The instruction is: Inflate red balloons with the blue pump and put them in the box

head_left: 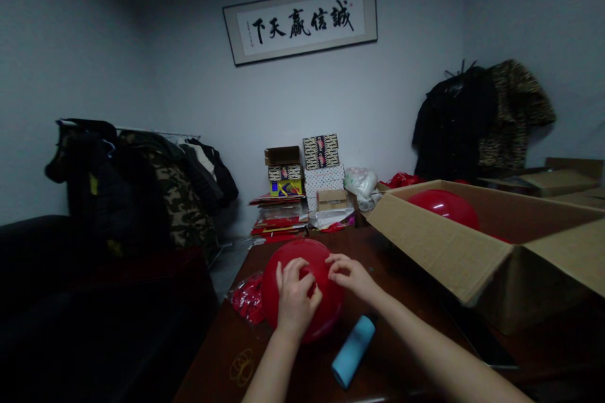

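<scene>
A round, inflated red balloon (pixel 327 310) sits at the near part of the dark wooden table. My left hand (pixel 297 299) is in front of it, fingers curled and thumb pinched at the balloon's near side, where the neck seems to be. At the balloon's right upper edge is my right hand (pixel 352 276), its thumb and fingertips bent together; whatever they hold is too small to make out. A blue cylinder (pixel 353 351), perhaps a hand pump, lies just right of the balloon. Left of it lies a clear plastic bag of red balloons (pixel 249 298).
On the right, a large open cardboard box (pixel 444 252) holds another inflated red balloon (pixel 447 206). Stacked boxes (pixel 324 176) and red packets (pixel 278 223) stand beyond the table (pixel 378 302). A dark sofa (pixel 108 315) fills the left, with clothes on a rack (pixel 161 182) behind.
</scene>
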`<action>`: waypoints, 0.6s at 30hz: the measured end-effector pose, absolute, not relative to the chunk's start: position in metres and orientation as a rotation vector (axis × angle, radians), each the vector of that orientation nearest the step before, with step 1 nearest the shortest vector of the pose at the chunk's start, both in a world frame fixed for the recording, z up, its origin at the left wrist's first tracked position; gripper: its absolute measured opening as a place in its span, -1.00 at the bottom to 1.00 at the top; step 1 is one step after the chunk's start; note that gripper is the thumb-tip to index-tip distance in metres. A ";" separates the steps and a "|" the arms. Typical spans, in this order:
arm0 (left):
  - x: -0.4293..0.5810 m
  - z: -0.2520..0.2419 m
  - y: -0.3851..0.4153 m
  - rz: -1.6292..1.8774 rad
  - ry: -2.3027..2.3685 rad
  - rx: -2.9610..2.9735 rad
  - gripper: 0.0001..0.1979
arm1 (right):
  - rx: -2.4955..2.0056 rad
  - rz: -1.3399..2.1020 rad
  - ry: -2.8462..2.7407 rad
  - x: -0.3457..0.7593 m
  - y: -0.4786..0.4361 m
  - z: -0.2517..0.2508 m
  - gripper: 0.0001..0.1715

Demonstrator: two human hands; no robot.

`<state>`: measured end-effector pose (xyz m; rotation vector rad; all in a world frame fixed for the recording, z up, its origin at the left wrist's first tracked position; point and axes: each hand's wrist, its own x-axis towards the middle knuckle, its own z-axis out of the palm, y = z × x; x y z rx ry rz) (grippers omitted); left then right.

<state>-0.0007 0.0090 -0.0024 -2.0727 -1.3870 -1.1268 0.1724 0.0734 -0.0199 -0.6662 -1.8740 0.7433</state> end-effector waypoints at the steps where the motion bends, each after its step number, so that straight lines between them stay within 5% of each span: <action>1: -0.002 -0.002 0.009 -1.113 -1.391 -2.065 -0.87 | -0.645 0.782 -1.901 0.175 0.074 -0.019 -0.87; 10: -0.001 0.004 0.008 -1.069 -1.404 -2.071 -0.91 | -0.531 0.793 -2.023 0.174 0.068 -0.006 -0.85; 18: -0.006 0.007 0.003 -1.049 -1.463 -2.061 -0.90 | -0.711 0.314 -2.119 0.182 0.057 0.017 -0.83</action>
